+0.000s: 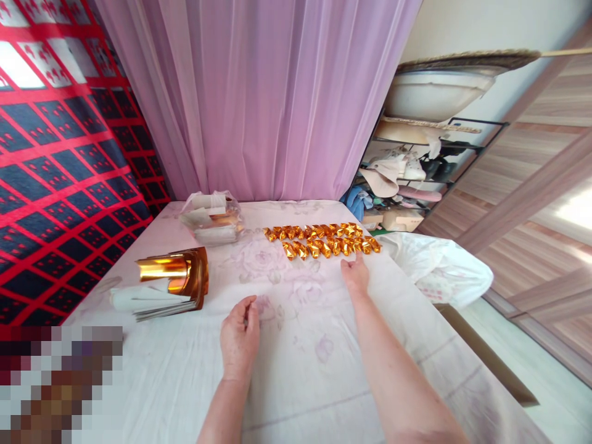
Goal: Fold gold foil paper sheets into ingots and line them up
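Observation:
Two rows of shiny gold folded foil pieces lie across the far part of the table, a back row (314,232) and a front row (330,248). My right hand (356,276) reaches to the near side of the front row. Its thumb and a finger are apart, the fingertip at or touching a gold piece near the right end. Over the middle of the table, my left hand (239,336) is curled closed, and nothing shows in its fingers. A stack of gold foil sheets (198,277), curled up with their white backs showing, lies to its left.
A clear plastic bag (213,219) with paper sheets sits at the back left on the flowered tablecloth (300,370). Past the right edge are a white plastic bag (444,265), a cardboard piece (490,354) and a loaded shelf rack (416,145). A purple curtain (259,98) hangs behind.

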### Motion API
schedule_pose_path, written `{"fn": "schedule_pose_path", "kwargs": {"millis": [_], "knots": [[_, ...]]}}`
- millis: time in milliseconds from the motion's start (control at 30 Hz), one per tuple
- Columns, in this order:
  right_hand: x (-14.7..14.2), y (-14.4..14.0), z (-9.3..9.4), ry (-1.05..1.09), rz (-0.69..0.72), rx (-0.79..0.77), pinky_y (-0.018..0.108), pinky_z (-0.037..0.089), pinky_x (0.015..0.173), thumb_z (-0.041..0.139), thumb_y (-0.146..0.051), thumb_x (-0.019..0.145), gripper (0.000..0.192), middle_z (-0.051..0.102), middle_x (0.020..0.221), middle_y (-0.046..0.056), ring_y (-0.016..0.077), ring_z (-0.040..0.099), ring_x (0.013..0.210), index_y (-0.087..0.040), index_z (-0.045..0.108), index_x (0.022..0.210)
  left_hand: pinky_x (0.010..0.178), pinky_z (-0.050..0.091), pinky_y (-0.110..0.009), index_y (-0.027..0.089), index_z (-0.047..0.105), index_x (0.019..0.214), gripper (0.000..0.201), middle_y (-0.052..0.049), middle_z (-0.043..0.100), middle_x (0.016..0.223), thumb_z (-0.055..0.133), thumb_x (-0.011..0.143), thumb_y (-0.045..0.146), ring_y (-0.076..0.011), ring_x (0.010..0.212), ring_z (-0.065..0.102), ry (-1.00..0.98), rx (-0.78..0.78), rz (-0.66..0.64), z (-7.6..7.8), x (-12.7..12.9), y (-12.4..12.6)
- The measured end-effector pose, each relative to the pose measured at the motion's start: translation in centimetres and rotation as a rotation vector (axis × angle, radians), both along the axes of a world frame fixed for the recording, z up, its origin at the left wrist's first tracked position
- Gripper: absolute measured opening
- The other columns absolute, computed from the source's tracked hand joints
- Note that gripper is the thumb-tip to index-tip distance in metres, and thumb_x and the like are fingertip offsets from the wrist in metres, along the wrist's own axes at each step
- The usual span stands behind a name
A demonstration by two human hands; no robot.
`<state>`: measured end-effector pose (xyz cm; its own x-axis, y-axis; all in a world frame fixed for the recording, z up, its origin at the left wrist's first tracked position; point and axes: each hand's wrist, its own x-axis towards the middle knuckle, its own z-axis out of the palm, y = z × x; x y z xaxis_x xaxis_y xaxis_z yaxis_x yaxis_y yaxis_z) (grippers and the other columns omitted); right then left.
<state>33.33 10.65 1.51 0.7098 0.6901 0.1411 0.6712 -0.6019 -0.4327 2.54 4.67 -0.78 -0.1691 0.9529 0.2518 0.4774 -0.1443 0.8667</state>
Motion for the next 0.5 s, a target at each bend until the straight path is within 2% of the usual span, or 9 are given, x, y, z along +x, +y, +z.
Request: {"fn": "schedule_pose_path", "kwargs": {"millis": [133,267,400,500], "knots": [[0.3,-0.6,-0.5,0.121,0.028,0.172,0.028,0.047,0.081,0.042,-0.032,0.087,0.066,0.075,0.091,0.008,0.0214,0.068,0.087,-0.004,0.039,0.146,0.065,0.054,-0.031,0.020,0.072,0.101,0.038,-0.004,0.073,0.075,0.047,0.087,0.045,-0.0201,0.064,0.066,-0.021,-0.010,-0.001,0.2,0.1,0.0],[0.0,-1.6,-1.1,0.208,0.091,0.266,0.029,0.048,0.076,0.041,-0.036,0.083,0.066,0.072,0.083,0.006,0.0209,0.065,0.075,-0.004,0.046,0.140,0.066,0.053,-0.031,0.020,0.072,0.100,0.037,-0.004,0.073,0.075,0.047,0.085,0.043,-0.0198,0.066,0.066,-0.051,-0.006,-0.002,0.4,0.3,-0.1],[-2.1,-3.7,-1.6,0.249,0.151,0.301,0.029,0.048,0.074,0.041,-0.039,0.081,0.065,0.071,0.081,0.005,0.0203,0.064,0.073,-0.005,0.052,0.136,0.067,0.053,-0.031,0.020,0.072,0.097,0.036,-0.004,0.073,0.077,0.047,0.084,0.042,-0.0199,0.068,0.067,-0.105,-0.002,0.002,0.6,0.3,-0.1],[-4.2,-5.3,-1.8,0.265,0.235,0.282,0.029,0.048,0.071,0.042,-0.040,0.080,0.056,0.071,0.077,0.004,0.0206,0.064,0.071,-0.011,0.063,0.124,0.071,0.053,-0.033,0.020,0.072,0.094,0.034,-0.004,0.074,0.079,0.049,0.082,0.042,-0.0204,0.072,0.067,-0.164,0.009,0.012,0.5,0.4,0.0]]}}
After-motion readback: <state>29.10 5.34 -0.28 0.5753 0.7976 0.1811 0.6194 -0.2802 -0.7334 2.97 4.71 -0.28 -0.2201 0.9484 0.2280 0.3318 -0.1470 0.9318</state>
